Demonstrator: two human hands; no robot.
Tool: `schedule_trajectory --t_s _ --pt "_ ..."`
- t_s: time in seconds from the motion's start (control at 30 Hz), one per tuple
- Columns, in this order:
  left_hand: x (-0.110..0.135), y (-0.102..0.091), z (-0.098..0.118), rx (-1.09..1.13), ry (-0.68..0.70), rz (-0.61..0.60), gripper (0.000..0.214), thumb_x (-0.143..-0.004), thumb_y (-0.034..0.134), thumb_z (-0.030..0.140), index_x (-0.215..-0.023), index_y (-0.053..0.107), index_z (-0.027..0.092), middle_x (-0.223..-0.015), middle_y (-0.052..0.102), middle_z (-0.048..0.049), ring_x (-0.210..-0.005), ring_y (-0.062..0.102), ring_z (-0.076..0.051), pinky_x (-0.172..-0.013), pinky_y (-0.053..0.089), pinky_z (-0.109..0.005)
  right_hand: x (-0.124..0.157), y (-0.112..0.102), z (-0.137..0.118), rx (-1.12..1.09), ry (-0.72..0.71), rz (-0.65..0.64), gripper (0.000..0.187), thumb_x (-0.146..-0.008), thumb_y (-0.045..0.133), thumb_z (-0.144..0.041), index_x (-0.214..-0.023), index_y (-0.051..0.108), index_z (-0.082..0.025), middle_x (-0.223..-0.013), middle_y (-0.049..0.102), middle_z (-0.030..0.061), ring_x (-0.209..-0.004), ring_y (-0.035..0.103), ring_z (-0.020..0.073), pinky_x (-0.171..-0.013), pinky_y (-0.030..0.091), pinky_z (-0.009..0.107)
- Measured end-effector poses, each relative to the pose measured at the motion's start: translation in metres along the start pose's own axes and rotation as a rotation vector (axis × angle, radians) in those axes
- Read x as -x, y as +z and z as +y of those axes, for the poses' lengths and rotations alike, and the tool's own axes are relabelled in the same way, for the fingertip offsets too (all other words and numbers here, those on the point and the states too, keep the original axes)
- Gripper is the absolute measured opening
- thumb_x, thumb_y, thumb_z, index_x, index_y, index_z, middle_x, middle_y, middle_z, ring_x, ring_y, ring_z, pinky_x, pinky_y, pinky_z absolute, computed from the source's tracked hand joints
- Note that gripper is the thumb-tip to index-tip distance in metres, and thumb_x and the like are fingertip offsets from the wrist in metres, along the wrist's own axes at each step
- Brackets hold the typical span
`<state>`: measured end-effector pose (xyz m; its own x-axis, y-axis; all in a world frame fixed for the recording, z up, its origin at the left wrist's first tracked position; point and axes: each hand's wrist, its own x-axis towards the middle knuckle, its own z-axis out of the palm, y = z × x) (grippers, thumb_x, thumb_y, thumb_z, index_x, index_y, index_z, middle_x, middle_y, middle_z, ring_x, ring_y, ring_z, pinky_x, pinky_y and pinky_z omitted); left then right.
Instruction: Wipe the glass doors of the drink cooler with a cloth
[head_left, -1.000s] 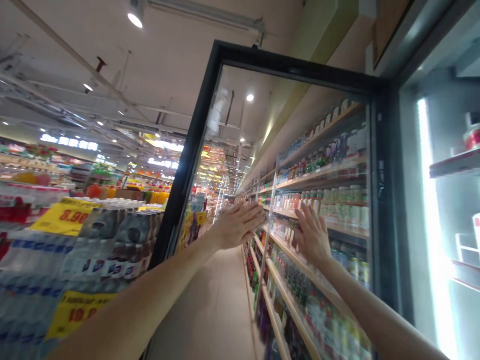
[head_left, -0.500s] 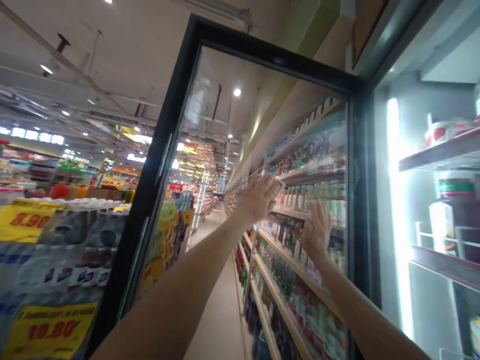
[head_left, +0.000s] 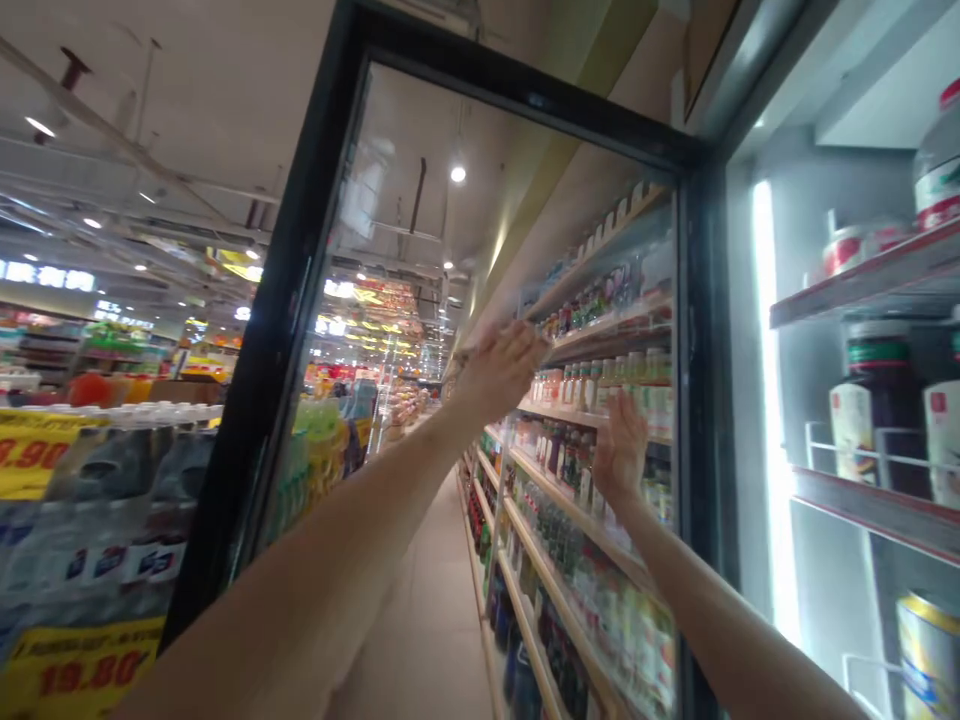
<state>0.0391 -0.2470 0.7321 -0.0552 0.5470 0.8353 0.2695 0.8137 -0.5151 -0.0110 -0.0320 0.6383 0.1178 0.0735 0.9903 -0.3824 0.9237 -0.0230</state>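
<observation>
Lit fridge (head_left: 821,400) at R, its glass door (head_left: 427,290) swung open straight ahead, w/ L hand (head_left: 502,370) & R hand (head_left: 621,450) both open before it, contact unclear: best keep palms flat, pressure light & even.

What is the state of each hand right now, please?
Left hand: open, nothing visibly held, before the black-framed clear glass door.
Right hand: open, nothing visibly held, before the same door.
</observation>
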Motion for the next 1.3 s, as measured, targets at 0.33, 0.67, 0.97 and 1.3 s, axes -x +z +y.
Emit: schedule_trajectory --t_s 0.33,0.67,0.97,1.3 --pt "0.084 0.013 0.033 0.009 0.295 -0.022 0.044 -0.094 0.033 0.032 -0.137 0.041 0.022 -0.145 0.041 -0.0025 -0.137 0.032 -0.02 -0.113 0.021 -0.04 0.0 0.002 -0.004 0.095 0.013 -0.023 0.052 -0.091 0.03 -0.03 -0.141 0.037 -0.016 -0.143 0.042 0.0139 -0.137 0.031 0.0257 -0.108 0.026 0.05" --pt "0.109 0.019 0.053 0.043 0.487 -0.051 0.042 -0.094 0.032 0.031 -0.134 0.044 0.026 -0.144 0.044 0.0019 -0.134 0.036 -0.016 -0.11 0.026 -0.037 0.0 0.002 -0.005 0.128 0.007 -0.031 0.053 -0.09 0.031 -0.03 -0.141 0.037 -0.016 -0.144 0.041 0.0133 -0.137 0.031 0.0254 -0.108 0.026 0.049" --pt "0.144 0.02 0.066 0.091 0.6 -0.077 0.04 -0.093 0.035 0.033 -0.13 0.048 0.026 -0.142 0.046 0.0033 -0.133 0.036 -0.016 -0.111 0.025 -0.035 -0.001 0.001 -0.001 0.082 0.006 -0.016 0.055 -0.087 0.034 -0.03 -0.141 0.036 -0.017 -0.144 0.041 0.0133 -0.137 0.031 0.0265 -0.109 0.025 0.051" --pt "0.149 -0.014 -0.02 -0.092 0.094 0.036 0.045 -0.093 0.037 0.032 -0.136 0.042 0.021 -0.145 0.042 -0.007 -0.138 0.03 -0.023 -0.115 0.012 -0.044 -0.002 -0.001 -0.001 0.106 -0.006 -0.006 0.054 -0.087 0.035 -0.03 -0.138 0.04 -0.014 -0.142 0.043 0.0161 -0.136 0.033 0.0292 -0.107 0.028 0.053"
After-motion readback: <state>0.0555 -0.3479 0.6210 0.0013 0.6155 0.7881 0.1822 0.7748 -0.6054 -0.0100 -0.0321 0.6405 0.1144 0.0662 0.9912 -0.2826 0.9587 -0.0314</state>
